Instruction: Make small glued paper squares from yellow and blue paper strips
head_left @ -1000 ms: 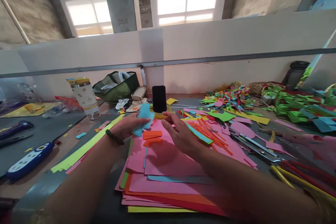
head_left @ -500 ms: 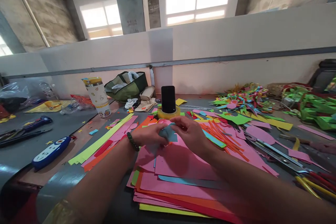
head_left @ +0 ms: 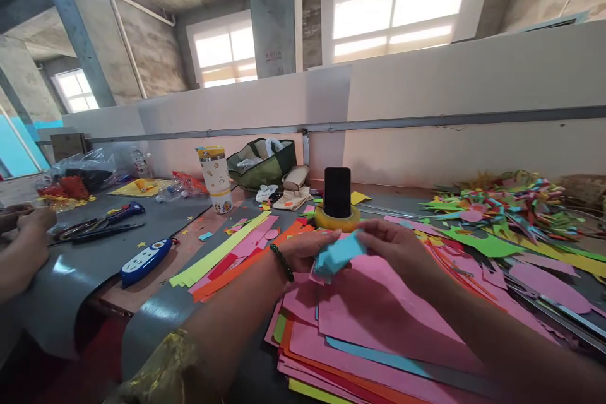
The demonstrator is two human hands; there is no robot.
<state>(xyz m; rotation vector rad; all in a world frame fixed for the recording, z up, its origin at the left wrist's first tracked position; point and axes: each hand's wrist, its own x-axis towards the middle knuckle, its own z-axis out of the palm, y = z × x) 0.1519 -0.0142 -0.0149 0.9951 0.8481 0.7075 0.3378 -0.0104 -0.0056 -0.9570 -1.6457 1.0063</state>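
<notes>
Between my two hands is a piece of folded light-blue paper [head_left: 341, 255], held above a stack of coloured paper sheets [head_left: 369, 303]. My left hand [head_left: 307, 251], with a dark green bead bracelet [head_left: 282, 262] at the wrist, grips the paper's left side, and some pale pink shows under it. The fingers of my right hand [head_left: 395, 247] pinch its upper right corner. Pink sheets lie on top of the stack, with orange, red and yellow edges below and a blue strip [head_left: 374, 353] across the front. Part of the stack is hidden by my right forearm.
A black phone [head_left: 338, 192] leans upright in a yellow tape roll [head_left: 337, 219] behind my hands. Scissors [head_left: 558, 312] lie right, paper strips [head_left: 222, 252] and a blue-white power strip [head_left: 146, 261] left. Another person's hands [head_left: 31, 233] are at far left. A tumbler [head_left: 215, 180] stands behind.
The view has swung left, so things appear further right and another person's hands show. The blue paper is now turned with a broader face visible between my hands.
</notes>
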